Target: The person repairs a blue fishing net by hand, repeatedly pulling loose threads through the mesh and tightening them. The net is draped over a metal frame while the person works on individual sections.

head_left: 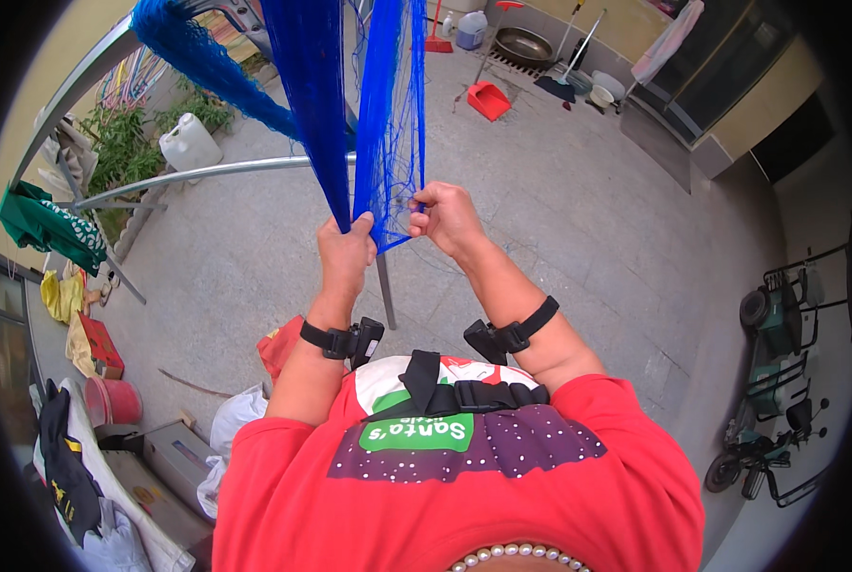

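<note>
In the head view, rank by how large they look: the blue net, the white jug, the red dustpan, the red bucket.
1. blue net
2. white jug
3. red bucket and red dustpan: they look alike, so not ranked.

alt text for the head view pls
Both hands hold a blue net hung from a metal rack: left hand grips a bunched strand, right hand pinches the mesh edge. Concrete yard below, red dustpan beyond.

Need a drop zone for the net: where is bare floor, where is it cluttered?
Bare concrete floor lies on the right hand side, between the metal rack and the parked scooters. Crowded: bins and clothes lower left, cleaning tools along the far wall. Both hands grip the blue net.
</note>
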`<state>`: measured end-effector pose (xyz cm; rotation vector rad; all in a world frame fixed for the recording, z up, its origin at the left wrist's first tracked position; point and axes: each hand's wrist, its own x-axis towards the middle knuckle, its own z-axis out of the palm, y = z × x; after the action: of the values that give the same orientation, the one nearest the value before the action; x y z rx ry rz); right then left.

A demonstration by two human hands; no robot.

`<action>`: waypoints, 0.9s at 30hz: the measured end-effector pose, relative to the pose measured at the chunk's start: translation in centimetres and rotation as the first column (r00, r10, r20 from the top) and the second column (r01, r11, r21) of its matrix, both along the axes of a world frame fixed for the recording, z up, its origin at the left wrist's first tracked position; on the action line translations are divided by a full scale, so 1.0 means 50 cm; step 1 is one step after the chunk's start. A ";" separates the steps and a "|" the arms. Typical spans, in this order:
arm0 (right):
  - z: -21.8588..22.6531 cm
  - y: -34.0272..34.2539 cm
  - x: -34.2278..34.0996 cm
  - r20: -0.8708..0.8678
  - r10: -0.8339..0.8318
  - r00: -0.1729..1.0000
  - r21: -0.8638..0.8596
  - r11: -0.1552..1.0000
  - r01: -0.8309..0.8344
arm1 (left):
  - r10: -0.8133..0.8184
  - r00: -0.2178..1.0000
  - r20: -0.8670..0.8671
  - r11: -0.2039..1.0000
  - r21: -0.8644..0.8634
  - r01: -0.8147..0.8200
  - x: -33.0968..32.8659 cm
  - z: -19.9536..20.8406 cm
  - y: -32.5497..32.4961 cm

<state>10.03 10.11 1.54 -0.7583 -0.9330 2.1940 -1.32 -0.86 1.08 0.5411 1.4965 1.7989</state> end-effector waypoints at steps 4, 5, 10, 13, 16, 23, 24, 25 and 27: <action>0.011 0.003 0.007 -0.009 -0.012 1.000 -0.048 0.999 0.012 | 0.025 0.998 -0.052 0.999 -0.019 -0.026 0.024 0.008 0.000; 0.016 0.002 0.007 0.040 -0.020 0.999 -0.039 0.999 0.022 | 0.017 0.997 -0.069 1.000 -0.021 -0.018 0.026 0.010 -0.002; 0.020 0.000 -0.013 0.277 0.023 0.961 0.203 0.976 -0.082 | -0.054 0.997 -0.054 0.997 -0.053 0.051 0.029 0.016 -0.004; 0.007 0.008 -0.019 0.299 0.020 0.954 0.158 0.985 -0.070 | -0.029 0.997 -0.071 0.998 -0.066 0.024 0.023 0.011 -0.003; -0.009 0.009 -0.015 0.220 0.034 0.975 0.090 0.994 -0.055 | 0.041 0.998 -0.044 0.998 -0.052 -0.043 0.010 0.001 -0.005; -0.036 -0.007 0.007 0.069 0.073 0.995 0.123 0.989 -0.081 | 0.010 1.000 0.005 0.999 0.051 -0.010 -0.013 -0.013 -0.003; -0.038 -0.008 0.008 0.087 0.092 0.992 0.154 0.983 -0.104 | -0.004 1.000 -0.025 0.999 0.036 0.005 -0.010 -0.013 -0.002; -0.041 -0.010 0.009 0.107 0.109 0.988 0.167 0.978 -0.126 | -0.032 0.999 -0.030 0.999 0.036 0.033 -0.006 -0.012 0.000; -0.045 -0.014 0.011 0.144 0.150 0.978 0.192 0.965 -0.176 | -0.095 0.994 -0.052 0.994 0.046 0.097 -0.002 -0.010 0.002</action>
<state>10.59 9.41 -0.69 -0.7539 -1.3058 2.1647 -1.40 -0.76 0.59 0.6754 1.4380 1.7628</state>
